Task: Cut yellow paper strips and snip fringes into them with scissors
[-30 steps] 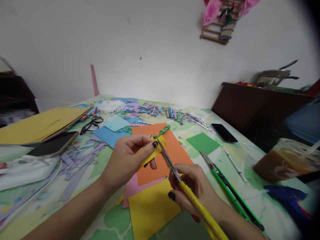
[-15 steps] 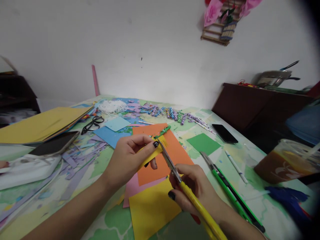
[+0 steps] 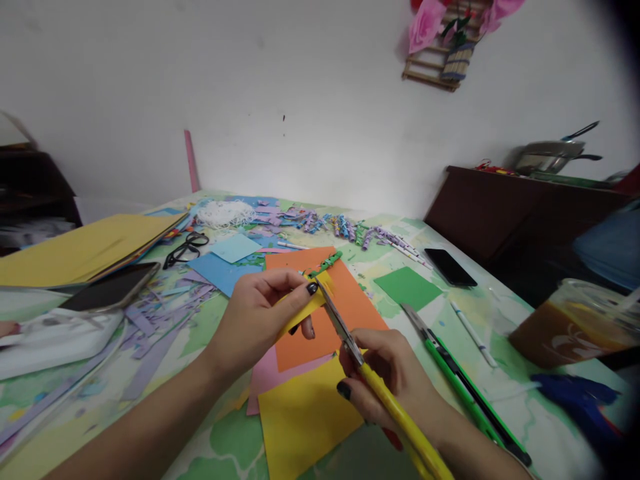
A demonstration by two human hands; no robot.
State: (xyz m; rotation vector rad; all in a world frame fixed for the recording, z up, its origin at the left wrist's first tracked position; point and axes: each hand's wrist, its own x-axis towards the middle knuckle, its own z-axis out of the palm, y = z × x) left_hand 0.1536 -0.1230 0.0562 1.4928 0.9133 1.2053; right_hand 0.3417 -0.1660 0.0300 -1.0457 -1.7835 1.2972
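The left hand is pinching a folded yellow paper strip; the right hand is gripping yellow-handled steel scissors, blades touching the strip's right end.

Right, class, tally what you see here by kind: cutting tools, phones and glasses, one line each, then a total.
Cutting tools: 2, the yellow scissors in the right hand and the green cutter on the table.
Phones: 2, the left phone and the right phone.
Glasses: 1, the black glasses.
Total: 5
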